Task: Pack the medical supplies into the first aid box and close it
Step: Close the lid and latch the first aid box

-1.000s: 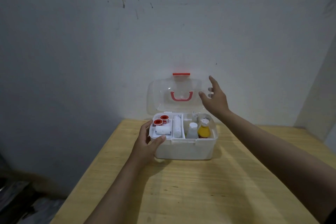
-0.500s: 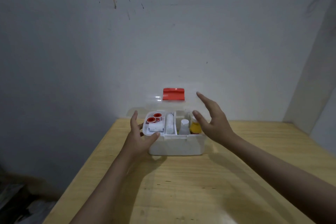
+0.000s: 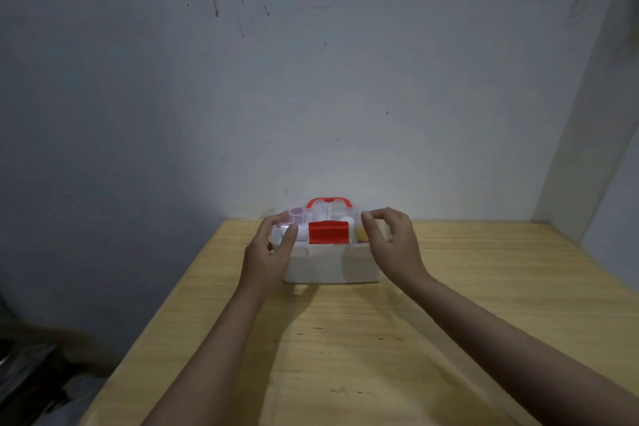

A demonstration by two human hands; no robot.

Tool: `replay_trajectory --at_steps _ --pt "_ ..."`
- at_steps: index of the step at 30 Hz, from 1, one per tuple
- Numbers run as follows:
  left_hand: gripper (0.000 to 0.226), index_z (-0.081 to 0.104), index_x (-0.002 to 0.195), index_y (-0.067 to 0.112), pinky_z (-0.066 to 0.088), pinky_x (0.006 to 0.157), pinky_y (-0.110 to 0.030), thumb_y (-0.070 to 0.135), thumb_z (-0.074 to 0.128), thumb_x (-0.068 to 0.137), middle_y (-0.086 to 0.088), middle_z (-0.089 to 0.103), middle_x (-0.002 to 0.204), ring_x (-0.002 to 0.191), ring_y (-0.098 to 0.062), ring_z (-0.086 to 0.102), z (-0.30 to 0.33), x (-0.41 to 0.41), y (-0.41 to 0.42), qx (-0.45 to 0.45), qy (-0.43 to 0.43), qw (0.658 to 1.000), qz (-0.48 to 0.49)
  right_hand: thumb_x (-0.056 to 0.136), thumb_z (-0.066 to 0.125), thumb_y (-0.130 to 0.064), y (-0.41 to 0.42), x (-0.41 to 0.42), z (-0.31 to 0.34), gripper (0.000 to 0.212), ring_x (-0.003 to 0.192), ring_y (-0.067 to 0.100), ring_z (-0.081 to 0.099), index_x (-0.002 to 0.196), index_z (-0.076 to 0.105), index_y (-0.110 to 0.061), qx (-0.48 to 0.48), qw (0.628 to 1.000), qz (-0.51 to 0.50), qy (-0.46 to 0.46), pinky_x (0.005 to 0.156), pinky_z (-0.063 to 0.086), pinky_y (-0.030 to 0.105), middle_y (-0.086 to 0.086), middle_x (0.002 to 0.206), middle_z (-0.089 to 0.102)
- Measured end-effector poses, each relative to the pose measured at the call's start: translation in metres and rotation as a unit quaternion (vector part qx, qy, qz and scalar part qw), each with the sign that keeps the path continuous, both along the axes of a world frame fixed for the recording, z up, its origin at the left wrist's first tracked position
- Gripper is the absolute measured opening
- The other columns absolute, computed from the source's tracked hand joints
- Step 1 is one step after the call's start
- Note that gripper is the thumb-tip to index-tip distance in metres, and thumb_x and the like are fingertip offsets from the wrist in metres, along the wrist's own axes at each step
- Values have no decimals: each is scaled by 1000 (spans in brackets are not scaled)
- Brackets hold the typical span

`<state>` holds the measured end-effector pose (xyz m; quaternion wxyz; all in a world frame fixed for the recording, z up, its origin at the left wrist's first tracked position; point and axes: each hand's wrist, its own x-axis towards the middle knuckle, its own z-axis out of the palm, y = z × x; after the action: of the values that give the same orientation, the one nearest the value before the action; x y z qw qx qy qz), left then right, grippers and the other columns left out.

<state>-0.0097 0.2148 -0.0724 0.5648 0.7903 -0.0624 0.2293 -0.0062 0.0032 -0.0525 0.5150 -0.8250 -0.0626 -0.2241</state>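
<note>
The white first aid box [image 3: 321,266] stands at the far middle of the wooden table [image 3: 345,356]. Its clear lid [image 3: 321,214] lies down over the box, with the red latch [image 3: 328,232] at the front and the red handle [image 3: 330,201] on top. Supplies show blurred through the lid, among them a yellow bottle [image 3: 361,233] on the right. My left hand [image 3: 269,252] grips the box's left front corner, thumb on the lid's front. My right hand [image 3: 390,245] holds the lid's right corner with curled fingers.
A grey stained wall rises right behind the box. The table's left edge drops to a dark floor with clutter [image 3: 31,380]. A wall corner [image 3: 587,183] stands at the right.
The lid has swung from upright to down over the box. My right hand came down with it to the lid's right corner. My left hand slid up onto the left front corner.
</note>
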Motion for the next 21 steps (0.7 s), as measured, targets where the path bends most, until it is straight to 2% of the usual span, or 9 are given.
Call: replay_trajectory --at_steps 2,3,6,10,12,16,21 --pt "15 49 96 59 56 80 -44 46 52 89 25 54 115 99 -8 58 0 0 -3 -3 4 1000 13 86 53 -53 12 1 8 37 106 15 47 93 61 -17 65 997 -31 36 86 38 29 8 119 52" --pt "18 48 95 61 57 76 -47 45 52 89 22 55 116 96 -12 60 0 -1 -5 -3 7 1000 17 83 56 -55 17 2 11 41 105 16 47 94 60 -16 83 994 -48 51 87 39 30 6 119 48" --pt "22 46 95 64 59 72 -46 44 52 89 16 54 119 95 -14 60 2 -4 -7 -1 10 1000 20 73 66 -57 26 4 10 43 113 22 47 98 54 -23 82 991 -69 78 103 38 46 -1 121 37" --pt "22 44 98 63 59 70 -43 45 52 89 14 54 117 96 -14 60 2 -5 -7 5 11 1000 28 67 76 -46 23 2 3 46 124 23 42 101 47 -35 65 993 -42 89 110 26 57 -1 135 33" --pt "21 44 99 63 60 68 -43 46 52 88 11 54 118 95 -15 60 1 -5 -7 5 15 999 33 68 76 -46 21 1 -1 47 129 24 38 103 46 -38 63 994 -30 89 112 19 59 -1 139 31" --pt "23 46 110 52 60 66 -40 46 52 88 10 53 120 98 -16 60 0 -4 -9 2 14 999 39 70 64 -64 25 2 1 44 129 24 38 101 47 -38 86 991 -49 93 110 24 60 0 140 33" --pt "28 47 115 46 60 63 -36 45 52 88 5 53 123 97 -18 60 -2 -3 -9 5 15 999 40 75 66 -54 32 6 3 38 127 26 40 100 47 -34 91 987 -90 98 112 20 58 1 138 34"
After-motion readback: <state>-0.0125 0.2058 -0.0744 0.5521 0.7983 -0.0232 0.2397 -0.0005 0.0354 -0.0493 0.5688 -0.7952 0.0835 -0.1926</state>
